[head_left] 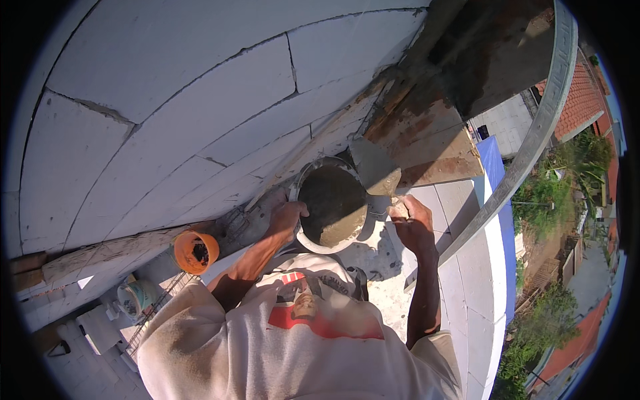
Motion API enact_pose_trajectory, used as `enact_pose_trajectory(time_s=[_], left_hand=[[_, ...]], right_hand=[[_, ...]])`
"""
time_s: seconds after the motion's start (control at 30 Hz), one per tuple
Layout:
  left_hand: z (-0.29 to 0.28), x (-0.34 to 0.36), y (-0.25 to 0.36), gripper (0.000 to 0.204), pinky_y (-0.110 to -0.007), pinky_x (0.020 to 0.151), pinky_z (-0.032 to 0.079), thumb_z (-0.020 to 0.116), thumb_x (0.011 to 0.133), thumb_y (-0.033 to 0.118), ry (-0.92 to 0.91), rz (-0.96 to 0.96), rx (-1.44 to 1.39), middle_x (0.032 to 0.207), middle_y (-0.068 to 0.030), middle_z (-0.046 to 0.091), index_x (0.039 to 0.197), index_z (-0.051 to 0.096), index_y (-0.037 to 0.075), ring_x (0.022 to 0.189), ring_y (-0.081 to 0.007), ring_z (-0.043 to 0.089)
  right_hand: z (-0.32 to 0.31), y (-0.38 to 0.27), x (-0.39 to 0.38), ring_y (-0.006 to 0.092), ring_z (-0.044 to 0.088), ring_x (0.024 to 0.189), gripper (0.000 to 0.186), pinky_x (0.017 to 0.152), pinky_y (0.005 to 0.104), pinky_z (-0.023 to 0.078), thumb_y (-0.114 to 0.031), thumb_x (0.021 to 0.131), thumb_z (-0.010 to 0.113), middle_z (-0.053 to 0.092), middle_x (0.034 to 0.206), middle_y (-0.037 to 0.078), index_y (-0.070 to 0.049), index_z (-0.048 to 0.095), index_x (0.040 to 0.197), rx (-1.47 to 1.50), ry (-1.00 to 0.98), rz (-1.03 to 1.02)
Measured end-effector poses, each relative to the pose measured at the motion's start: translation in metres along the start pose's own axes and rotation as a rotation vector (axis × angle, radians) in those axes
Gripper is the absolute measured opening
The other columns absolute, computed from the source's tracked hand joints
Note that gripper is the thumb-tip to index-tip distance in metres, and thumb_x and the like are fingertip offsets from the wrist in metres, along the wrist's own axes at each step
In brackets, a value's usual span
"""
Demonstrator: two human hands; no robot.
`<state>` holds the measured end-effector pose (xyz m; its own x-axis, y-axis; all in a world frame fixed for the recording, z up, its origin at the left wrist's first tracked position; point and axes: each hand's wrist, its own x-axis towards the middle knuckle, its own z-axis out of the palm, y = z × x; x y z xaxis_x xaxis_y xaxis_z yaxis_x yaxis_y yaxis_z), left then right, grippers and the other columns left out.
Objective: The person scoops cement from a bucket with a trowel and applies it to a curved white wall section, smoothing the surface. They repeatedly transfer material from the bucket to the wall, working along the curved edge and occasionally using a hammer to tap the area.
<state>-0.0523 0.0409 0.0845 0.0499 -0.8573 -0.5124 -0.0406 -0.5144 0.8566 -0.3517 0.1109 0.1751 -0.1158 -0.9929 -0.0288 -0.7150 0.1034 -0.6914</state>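
The left hand (287,219) grips the near rim of a white bucket (308,235), fingers curled over the edge and thumb outside, which keeps the bucket tipped so its open mouth faces up toward the person and the grey mortar (333,207) inside pools against the lower wall, within easy reach. The right hand (410,223) is closed round the handle of a trowel (375,170); the blade rises from those fingers and lies over the bucket's far rim, its flat face coated with mortar, tilted only slightly so the load appears to stay on. Just beyond the trowel tip stands a rusty brown panel (427,127), and beyond the left fingers spreads a wall (173,107) of pale blocks with thin joints, close enough that the mortar can go straight from bucket to wall. Below the left forearm, well apart from both hands, an orange cup (196,251) sits on a ledge beside a wire mesh (157,307). A curved metal rail (533,133) runs to the right of the right hand, with red roofs (580,100) and greenery far below.
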Motion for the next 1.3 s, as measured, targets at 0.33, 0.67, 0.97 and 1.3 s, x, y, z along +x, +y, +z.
enact_pose_trajectory(time_s=[0.33,0.67,0.97,1.3], left_hand=[[0.037,0.02,-0.002,0.014,-0.039,0.063,0.049,0.066,0.068,0.006,-0.596,0.786,0.714,0.067,-0.0108,0.059,0.081,0.06,0.007,0.063,-0.0272,0.061],[0.052,-0.001,0.062,0.027,-0.03,0.055,0.045,0.061,0.059,-0.008,-0.551,0.356,0.031,0.068,-0.0031,0.054,0.082,0.056,0.005,0.059,-0.0156,0.053],[0.025,0.006,0.056,0.031,-0.031,0.055,0.047,0.059,0.055,-0.01,-0.345,0.076,-0.192,0.075,-0.0063,0.056,0.084,0.056,0.001,0.063,-0.0173,0.054],[-0.017,-0.002,0.056,0.04,-0.033,0.062,0.053,0.055,0.06,-0.011,-0.219,-0.058,-0.552,0.081,-0.0076,0.061,0.098,0.061,0.002,0.069,-0.0216,0.06]], right_hand=[[0.104,0.035,-0.071,0.0376,0.064,0.074,0.02,0.066,0.046,0.054,-0.012,0.074,0.069,0.063,0.079,0.02,-0.002,0.062,0.089,-0.543,-0.008,0.015],[0.08,0.017,-0.064,0.0399,0.067,0.091,0.028,0.082,0.0455,0.052,-0.019,0.08,0.072,0.07,0.091,0.024,0.002,0.07,0.099,0.023,-0.126,0.135],[0.078,0.0,-0.048,0.0365,0.069,0.075,0.033,0.07,0.0416,0.054,-0.025,0.083,0.075,0.07,0.083,0.021,0.001,0.07,0.102,-0.015,-0.223,0.114],[-0.045,-0.066,0.013,0.0158,0.064,0.061,0.019,0.058,0.0343,0.05,-0.016,0.088,0.072,0.068,0.074,0.012,-0.001,0.069,0.1,0.207,-0.365,0.106]])
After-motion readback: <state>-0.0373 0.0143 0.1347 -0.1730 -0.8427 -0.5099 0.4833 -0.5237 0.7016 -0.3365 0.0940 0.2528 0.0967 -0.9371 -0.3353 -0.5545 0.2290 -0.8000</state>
